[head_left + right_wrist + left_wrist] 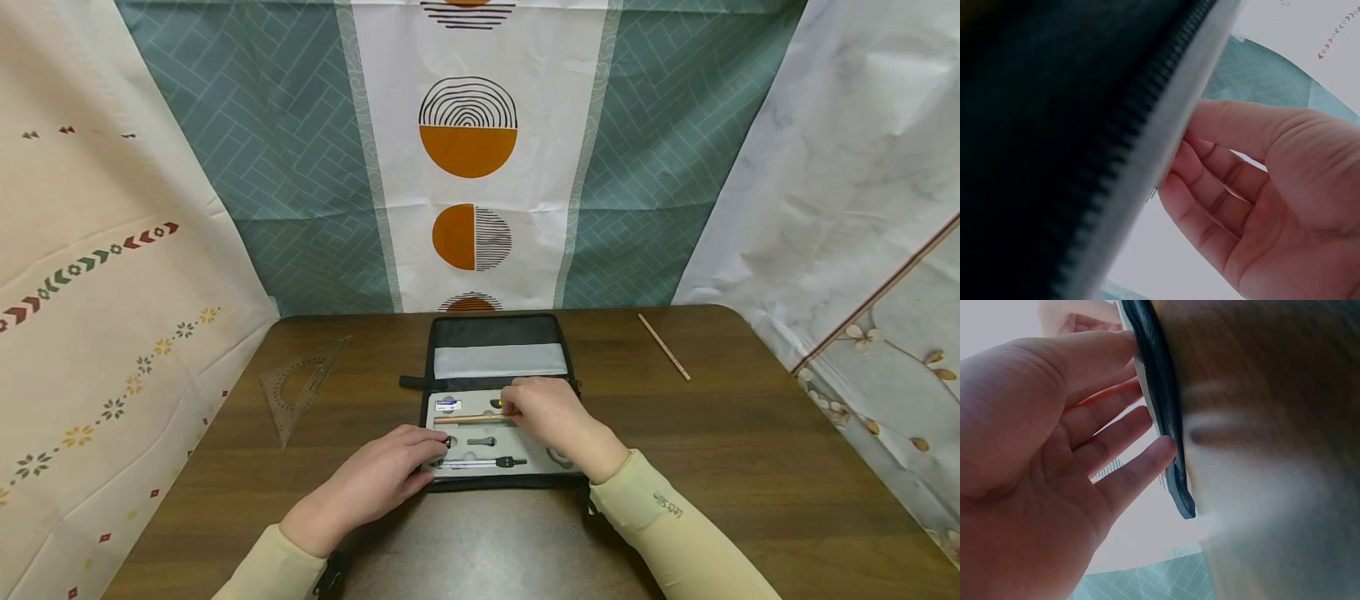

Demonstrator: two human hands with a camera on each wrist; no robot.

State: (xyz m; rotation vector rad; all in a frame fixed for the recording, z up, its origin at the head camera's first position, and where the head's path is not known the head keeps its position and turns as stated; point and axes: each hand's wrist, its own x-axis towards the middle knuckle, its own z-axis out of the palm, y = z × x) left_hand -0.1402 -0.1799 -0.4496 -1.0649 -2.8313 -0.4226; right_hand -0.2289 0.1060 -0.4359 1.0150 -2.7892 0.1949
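An unzipped black zip case (501, 482) lies on the table with a light grey tray inside. Along the tray runs a wooden pencil (468, 419), its right end under my right hand (551, 417). That hand's thumb and fingers pinch the pencil there; in the right wrist view the tray's edge partly hides the fingertips. My left hand (382, 471) rests its fairly straight fingers on the tray's left side, beside a compass (480, 462). In the left wrist view its fingers (1138, 469) reach the zipped rim. A small blue-and-white eraser (447, 405) sits above the pencil.
A clear set square (291, 412) lies to the left on the brown table (712, 467). Another thin wooden pencil (664, 347) lies at the back right. The case's lid (498, 333) is folded back toward the patterned curtain (480, 192). A small metal piece (481, 442) sits in the tray.
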